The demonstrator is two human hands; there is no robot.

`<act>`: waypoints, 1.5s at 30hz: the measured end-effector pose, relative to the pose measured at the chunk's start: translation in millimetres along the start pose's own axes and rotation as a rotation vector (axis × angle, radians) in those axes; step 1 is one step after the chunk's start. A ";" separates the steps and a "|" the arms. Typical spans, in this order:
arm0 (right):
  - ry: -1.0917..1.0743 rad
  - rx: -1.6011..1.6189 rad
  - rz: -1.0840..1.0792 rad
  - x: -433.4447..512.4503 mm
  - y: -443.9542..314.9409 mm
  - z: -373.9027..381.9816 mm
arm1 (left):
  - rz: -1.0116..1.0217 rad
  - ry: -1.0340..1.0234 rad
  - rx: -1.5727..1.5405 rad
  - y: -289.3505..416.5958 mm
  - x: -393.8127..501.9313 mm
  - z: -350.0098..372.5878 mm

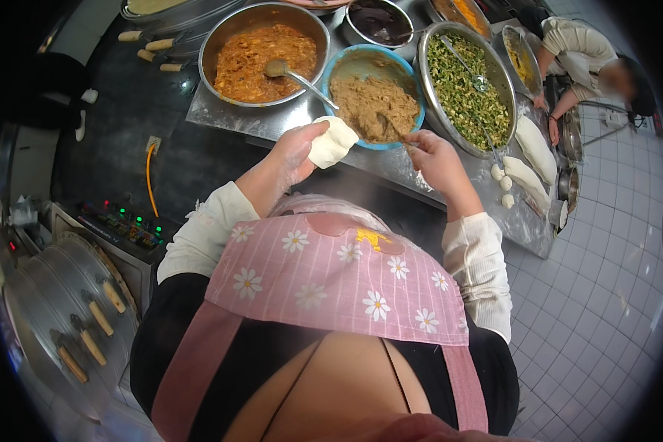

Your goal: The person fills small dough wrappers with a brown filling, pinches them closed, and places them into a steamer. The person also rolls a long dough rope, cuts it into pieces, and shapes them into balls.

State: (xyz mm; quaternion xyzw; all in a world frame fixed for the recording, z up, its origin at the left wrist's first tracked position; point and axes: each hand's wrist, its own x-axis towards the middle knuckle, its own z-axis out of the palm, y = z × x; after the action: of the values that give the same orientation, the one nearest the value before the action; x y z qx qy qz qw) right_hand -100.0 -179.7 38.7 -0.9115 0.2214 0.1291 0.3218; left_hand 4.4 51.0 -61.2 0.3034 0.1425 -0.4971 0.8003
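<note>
In my left hand (295, 152) lies a flattened round of white dough (333, 143), held in front of the table edge. My right hand (432, 157) grips the handle of a spoon or spatula (400, 138), whose end is sunk in brown minced filling (370, 105). That filling sits in a blue-rimmed bowl (337, 59) straight before me. To its left is a steel basin (205, 61) of orange-red filling (254, 55) with a metal ladle (295, 77) across it. On the right stands an oval steel basin (428, 105) of chopped green filling (458, 83) with spoons in it.
Dough rolls (536, 149) and small dough pieces (506, 200) lie at the table's right. A co-worker (577, 50) leans in there. A bowl of dark paste (378, 22) stands behind. Stacked steamers (72, 309) and a control panel (130, 224) are at my left.
</note>
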 end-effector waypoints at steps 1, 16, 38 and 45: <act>0.025 -0.001 -0.016 3.4 2.4 -1.1 | 0.002 -0.002 0.003 0.0 -0.7 -0.7; -0.423 1.147 0.284 -11.0 -36.5 -8.0 | 0.273 -0.104 -0.371 10.9 -0.3 48.0; 0.052 -0.368 -0.529 -20.0 -81.5 -45.7 | 0.257 -0.229 -0.017 10.2 -2.1 49.6; -0.031 -0.245 -0.351 -26.7 -73.3 -47.3 | 0.201 -0.210 -0.074 11.9 -1.2 52.9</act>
State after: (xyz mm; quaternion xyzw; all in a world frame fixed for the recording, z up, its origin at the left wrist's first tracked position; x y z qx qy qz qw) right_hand -83.1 -150.6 123.5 -0.9662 0.0368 0.1109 0.2296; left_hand 10.4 22.5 -15.4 0.2329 0.0453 -0.4377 0.8673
